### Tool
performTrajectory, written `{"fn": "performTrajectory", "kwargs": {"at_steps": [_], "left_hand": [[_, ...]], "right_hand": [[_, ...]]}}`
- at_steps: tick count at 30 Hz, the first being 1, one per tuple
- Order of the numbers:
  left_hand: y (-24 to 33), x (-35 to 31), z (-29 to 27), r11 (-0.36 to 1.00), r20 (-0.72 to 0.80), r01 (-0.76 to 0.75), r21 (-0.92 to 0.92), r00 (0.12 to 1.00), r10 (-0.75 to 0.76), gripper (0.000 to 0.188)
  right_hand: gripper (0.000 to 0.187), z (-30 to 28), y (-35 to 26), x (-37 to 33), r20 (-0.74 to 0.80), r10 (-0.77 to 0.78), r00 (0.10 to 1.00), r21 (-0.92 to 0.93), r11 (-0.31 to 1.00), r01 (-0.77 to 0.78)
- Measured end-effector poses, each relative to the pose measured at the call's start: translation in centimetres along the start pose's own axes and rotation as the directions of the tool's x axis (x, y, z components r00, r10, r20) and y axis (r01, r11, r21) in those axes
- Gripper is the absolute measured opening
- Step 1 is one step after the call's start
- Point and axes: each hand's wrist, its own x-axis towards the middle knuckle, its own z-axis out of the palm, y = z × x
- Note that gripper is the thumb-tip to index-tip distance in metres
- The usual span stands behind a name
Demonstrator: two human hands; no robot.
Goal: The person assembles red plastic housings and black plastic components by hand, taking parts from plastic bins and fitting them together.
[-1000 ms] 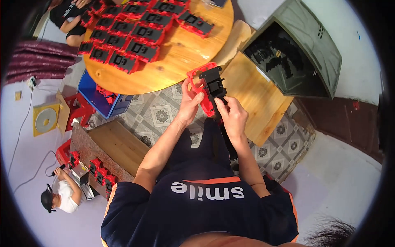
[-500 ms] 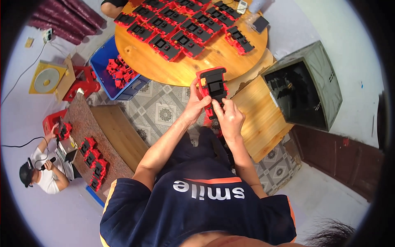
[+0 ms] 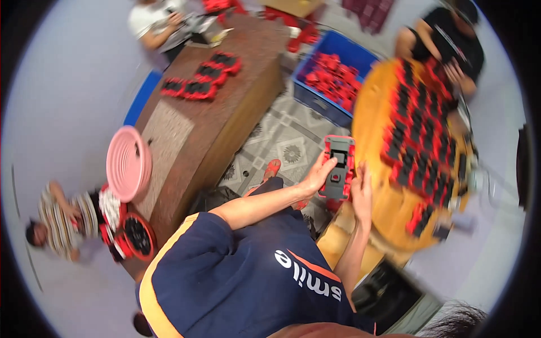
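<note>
A red and black plastic housing [image 3: 337, 179] is held upright in front of me, its black face with a square recess toward the camera. My left hand [image 3: 318, 176] grips its left side, the thumb lying over the face and the fingers behind it. At the right edge, my right hand [image 3: 361, 188] has its fingers up along the side of the housing; their tips are partly blurred. Many similar housings [image 3: 420, 132] stand in rows on the round wooden table [image 3: 375, 194] to my right.
Ahead, a blue crate [image 3: 321, 104] holds loose red parts. A long brown counter [image 3: 248, 62] at left carries several housings [image 3: 200, 79]. A pink basin [image 3: 127, 163] and a red basin [image 3: 151, 250] of black parts stand nearby. People [image 3: 459, 42] work at left and far right.
My view has swung left, bringing the counter and basins in. The housing has been turned in my hands, and my right hand has moved from its lower end to its right side.
</note>
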Motion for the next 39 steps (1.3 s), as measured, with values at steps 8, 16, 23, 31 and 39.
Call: {"fn": "performTrajectory", "kwargs": {"at_steps": [8, 16, 23, 31, 39], "left_hand": [[2.7, 0.2, -24.4, 0.935, -0.741, -0.295, -0.196, 0.669, 0.055, 0.03], [9.0, -0.5, -63.5, 0.807, -0.935, -0.585, -0.08, 0.325, 0.143, 0.033], [16.3, 5.2, -67.6, 0.956, -0.812, -0.152, -0.252, 0.571, -0.123, 0.077], [11.4, 6.1, -44.2, 0.74, -0.674, 0.574, 0.35, 0.703, -0.226, 0.091], [5.0, 14.7, -24.0, -0.008, -0.071, 0.072, 0.997, 0.995, 0.067, 0.076]], "right_hand": [[0.067, 15.7, 6.0, 3.0, 0.586, 0.168, 0.793, -0.465, 0.871, 0.159], [0.054, 18.4, 10.1, 3.2, 0.46, 0.525, 0.716, -0.778, 0.627, 0.04], [0.045, 16.7, 12.4, -1.7, 0.16, 0.434, 0.886, -0.822, 0.555, -0.124], [0.047, 16.2, 16.5, -12.5, -0.414, 0.385, 0.825, -0.564, 0.602, -0.565], [0.045, 16.1, 19.6, -23.9, -0.746, 0.484, 0.458, -0.008, 0.681, -0.732]]}}
